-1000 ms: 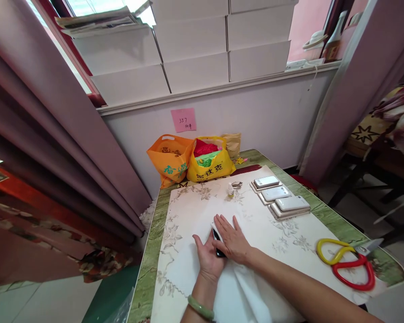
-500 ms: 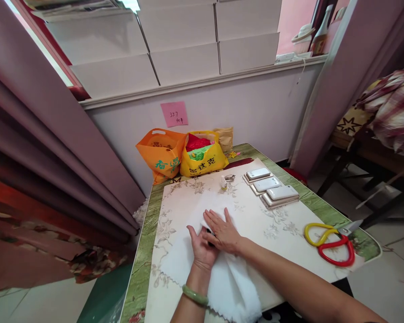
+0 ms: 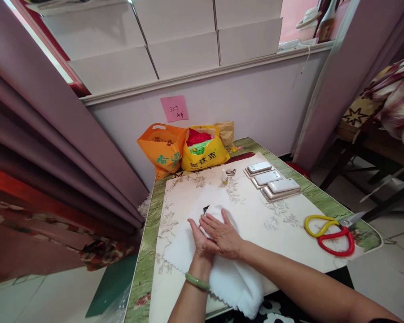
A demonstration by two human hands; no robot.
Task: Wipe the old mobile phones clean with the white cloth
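Note:
A white cloth (image 3: pixel 237 285) with a scalloped edge lies spread over the near part of the table, under both my hands. My left hand (image 3: pixel 202 240) is turned palm up on it, thumb stretched out, a green bangle (image 3: pixel 197 281) on the wrist. Across that palm lies my right hand (image 3: pixel 224 235), flat, with its fingers straight and the thumb apart. It covers most of the left fingers, and whatever is between the palms is hidden. Just beyond the fingertips a small black thing (image 3: pixel 206 209) shows; its kind cannot be made out.
Scissors (image 3: pixel 335 233) with yellow and red handles lie at the right edge. Several phones (image 3: pixel 271 181) are stacked at the back right, near a small bottle (image 3: pixel 224 176). Orange (image 3: pixel 163 150) and yellow bags (image 3: pixel 205 154) stand at the far edge.
The right hand has slid over the left, covering more of its palm. The black thing, earlier partly visible between the hands, now shows beyond the fingertips. The view has shifted slightly.

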